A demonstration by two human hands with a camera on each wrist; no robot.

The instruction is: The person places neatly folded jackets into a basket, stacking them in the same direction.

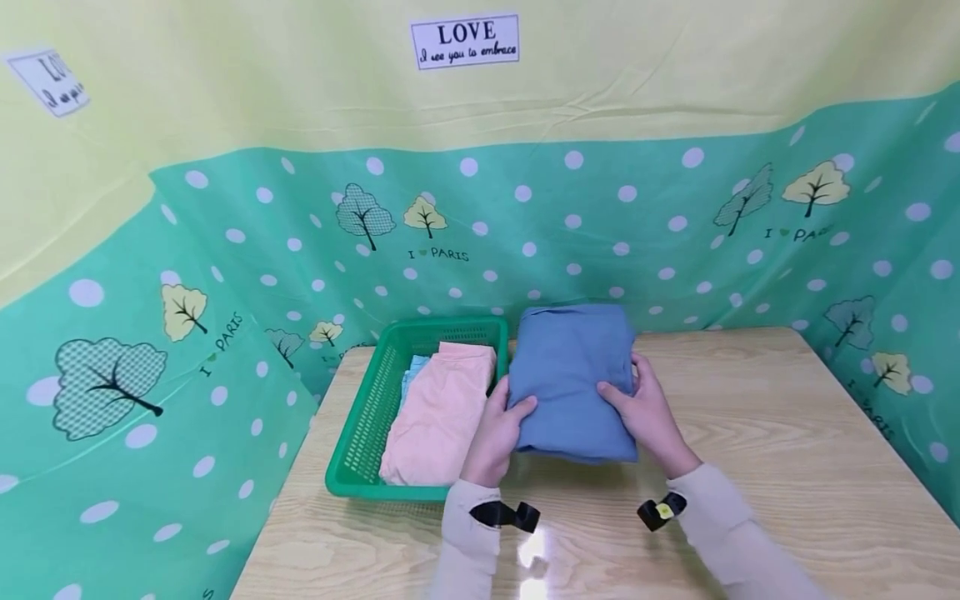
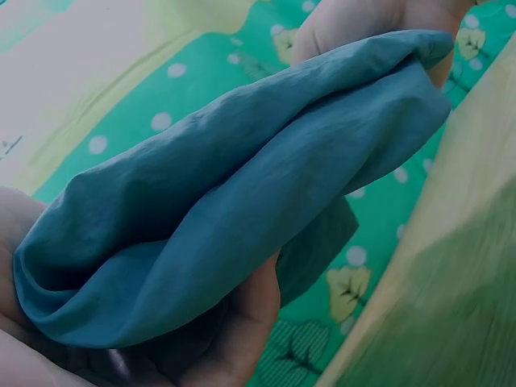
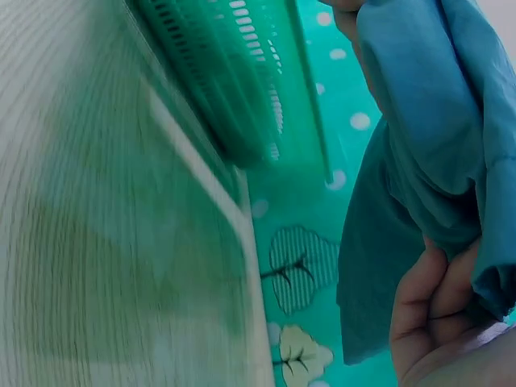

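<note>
Both hands hold a folded blue garment above the table, right of the basket. The left hand grips its left edge with the thumb on top; the right hand grips the right edge the same way. From the left wrist, the folded cloth shows stacked, rounded layers with fingers curled beneath. In the right wrist view the cloth hangs in layers, and a loose flap droops below the fold. The right hand's fingers bend around its underside.
A green plastic basket stands at the left on the wooden table. Inside lie a folded pink garment and, partly beneath it, a light blue one. A patterned green and yellow curtain surrounds the table's back and sides.
</note>
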